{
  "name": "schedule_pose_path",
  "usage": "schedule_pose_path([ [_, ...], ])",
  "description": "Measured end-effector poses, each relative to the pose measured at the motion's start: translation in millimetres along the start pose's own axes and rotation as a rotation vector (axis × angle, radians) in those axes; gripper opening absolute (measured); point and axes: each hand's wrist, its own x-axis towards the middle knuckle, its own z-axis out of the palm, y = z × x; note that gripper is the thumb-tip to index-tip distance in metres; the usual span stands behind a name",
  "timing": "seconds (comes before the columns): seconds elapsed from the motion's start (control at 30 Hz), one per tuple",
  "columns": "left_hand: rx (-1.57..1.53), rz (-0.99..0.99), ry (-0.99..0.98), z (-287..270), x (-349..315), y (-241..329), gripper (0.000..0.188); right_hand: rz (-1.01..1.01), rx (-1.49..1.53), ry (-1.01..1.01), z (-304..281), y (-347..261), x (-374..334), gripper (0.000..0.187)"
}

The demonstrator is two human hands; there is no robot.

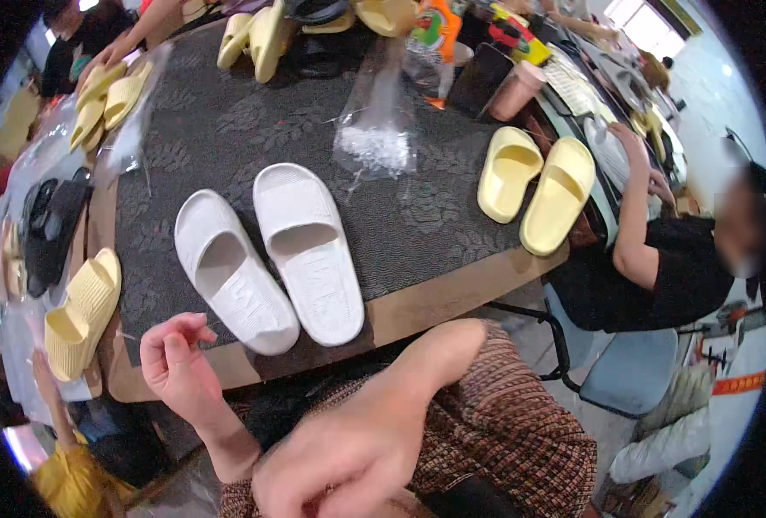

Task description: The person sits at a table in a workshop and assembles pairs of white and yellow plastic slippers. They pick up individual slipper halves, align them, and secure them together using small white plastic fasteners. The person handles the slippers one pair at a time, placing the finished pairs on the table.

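Note:
Two light grey slide sandals, a left one (234, 274) and a right one (309, 259), lie side by side on the dark patterned mat (417, 233), toes pointing away from me. My left hand (178, 358) is raised at the table's near edge, just left of their heels. Its fingers are curled in a pinch; a thin strand seems to show beside them, too fine to name. Close below the camera, my right hand (340, 457) is slightly blurred over my lap, its fingers folded inward and their tips hidden. Neither hand touches the sandals.
Pale yellow slides (558, 197) sit at the mat's right, another yellow pair (82, 315) at the left edge. A clear bag of small white pieces (376, 148) lies behind the grey sandals, near a pinkish cup (518, 91). A person in black (672, 268) works at the right.

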Motion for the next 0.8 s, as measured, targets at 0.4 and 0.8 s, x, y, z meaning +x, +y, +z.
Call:
schedule_pose_path([
  [0.4,-0.096,-0.136,0.063,21,-2,13,0.014,0.527,-1.549,0.3,-94,3,-99,0.018],
  [0.8,-0.044,-0.365,0.075,1,-6,-5,0.019,0.343,-1.657,0.238,-54,-30,-88,0.017],
])
